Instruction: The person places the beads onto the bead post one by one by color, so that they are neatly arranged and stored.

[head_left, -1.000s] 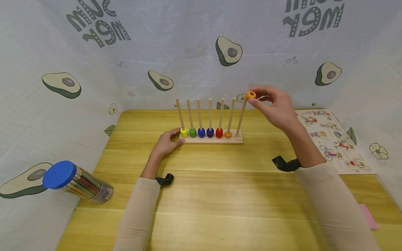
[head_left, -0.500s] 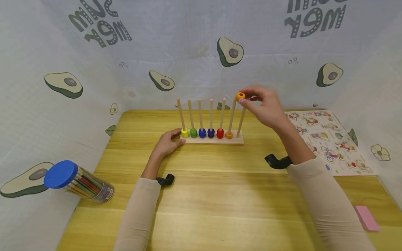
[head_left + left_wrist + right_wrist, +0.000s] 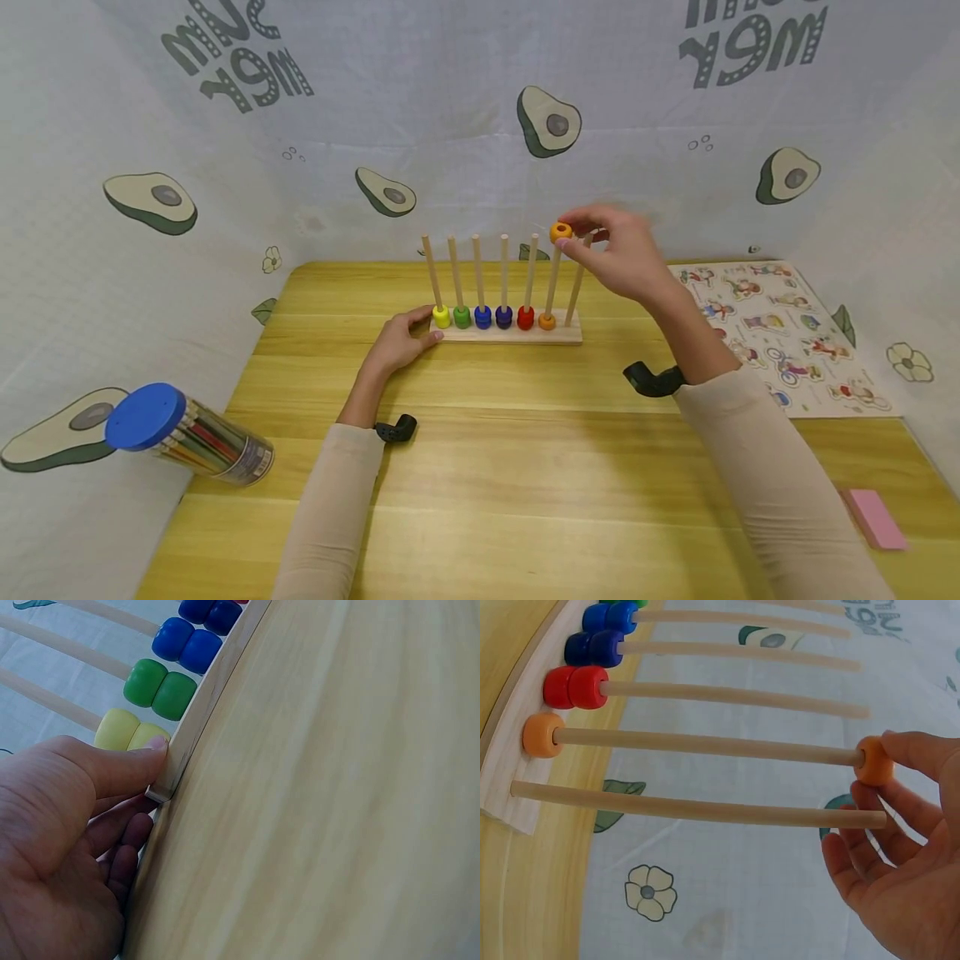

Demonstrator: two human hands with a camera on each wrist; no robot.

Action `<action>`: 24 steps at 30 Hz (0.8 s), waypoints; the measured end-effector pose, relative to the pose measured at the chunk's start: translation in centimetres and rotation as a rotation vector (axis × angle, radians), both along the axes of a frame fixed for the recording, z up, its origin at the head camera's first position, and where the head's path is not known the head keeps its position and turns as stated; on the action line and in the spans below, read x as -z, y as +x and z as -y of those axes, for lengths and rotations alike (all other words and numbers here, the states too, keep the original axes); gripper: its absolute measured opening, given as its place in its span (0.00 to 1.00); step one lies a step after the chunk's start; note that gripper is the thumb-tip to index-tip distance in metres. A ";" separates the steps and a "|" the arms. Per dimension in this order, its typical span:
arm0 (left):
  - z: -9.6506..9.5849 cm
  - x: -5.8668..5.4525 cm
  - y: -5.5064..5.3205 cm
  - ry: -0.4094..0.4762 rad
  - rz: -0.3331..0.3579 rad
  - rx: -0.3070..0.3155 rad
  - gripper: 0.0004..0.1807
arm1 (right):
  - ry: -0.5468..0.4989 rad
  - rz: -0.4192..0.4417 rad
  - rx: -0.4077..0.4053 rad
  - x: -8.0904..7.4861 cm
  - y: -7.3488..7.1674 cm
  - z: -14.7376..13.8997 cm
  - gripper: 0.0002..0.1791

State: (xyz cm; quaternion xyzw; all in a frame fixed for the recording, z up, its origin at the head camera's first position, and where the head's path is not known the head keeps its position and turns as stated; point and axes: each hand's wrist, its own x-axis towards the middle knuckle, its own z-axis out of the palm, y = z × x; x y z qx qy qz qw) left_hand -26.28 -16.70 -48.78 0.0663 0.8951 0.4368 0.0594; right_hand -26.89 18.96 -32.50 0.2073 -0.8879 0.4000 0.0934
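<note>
A wooden peg stand (image 3: 510,336) with a row of upright pegs sits toward the back of the table. Pairs of yellow, green, blue, dark blue and red beads (image 3: 589,687) sit low on their pegs; the sixth peg bears one orange bead (image 3: 543,735) at its base, and the rightmost peg is bare. My right hand (image 3: 626,254) pinches another orange bead (image 3: 874,760) between thumb and fingers at the tip of the sixth peg, whose end enters its hole. My left hand (image 3: 397,342) grips the stand's left end, its thumb beside the yellow beads (image 3: 126,729).
A tub of pencils with a blue lid (image 3: 146,417) stands at the left. A sheet of cartoon figures (image 3: 795,333) lies at the right behind my right forearm, and a pink block (image 3: 876,520) lies near the right edge. A printed cloth hangs behind the table.
My right hand has moved left with the orange bead, from beside the bare rightmost peg to the top of the sixth peg. My left hand has stayed on the stand's end.
</note>
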 end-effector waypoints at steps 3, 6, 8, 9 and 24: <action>0.0 0.0 0.0 -0.002 -0.002 -0.001 0.34 | 0.017 0.016 -0.003 0.1 0.0 0.0 0.22; 0.0 -0.1 0.1 -0.004 -0.003 0.000 0.34 | 0.019 0.027 -0.006 0.3 0.0 -0.1 0.22; 0.0 -0.1 0.1 -0.005 -0.002 -0.001 0.34 | 0.018 0.026 -0.010 0.3 0.0 -0.2 0.23; 0.0 -0.1 0.1 -0.004 -0.002 -0.001 0.34 | 0.016 0.027 -0.010 0.4 0.1 -0.3 0.23; 0.4 -0.2 0.0 -0.011 0.017 -0.002 0.35 | -0.044 0.045 0.041 0.8 0.8 -2.7 0.26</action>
